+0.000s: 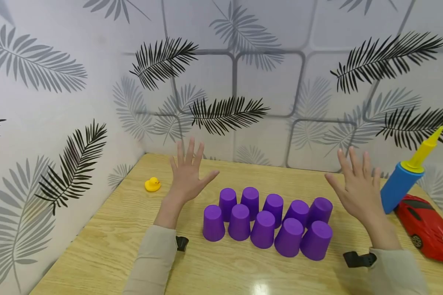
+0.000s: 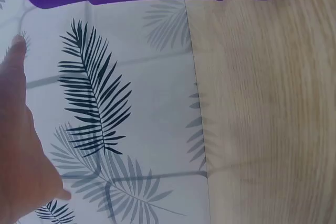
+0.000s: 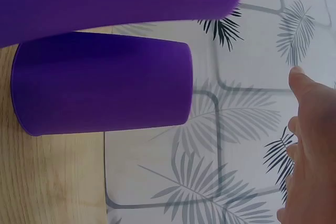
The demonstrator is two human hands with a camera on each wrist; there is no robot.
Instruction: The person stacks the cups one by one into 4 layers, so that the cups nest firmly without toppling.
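Leaf-print wallpaper [image 1: 206, 24] rises behind your wood-grain bench [image 1: 107, 254]. Ten plain purple cups [image 1: 263, 230] stand upside down on it in two rows of five, between your left hand [image 1: 187, 176] and right hand [image 1: 359, 190], both raised with fingers spread. Your right wrist view shows one cup's smooth, tapering side and thin rim close up; only your head view shows the yellow rubber duck [image 1: 153, 184], blue-and-yellow hand pump [image 1: 400, 186] and red toy car [image 1: 428, 229].
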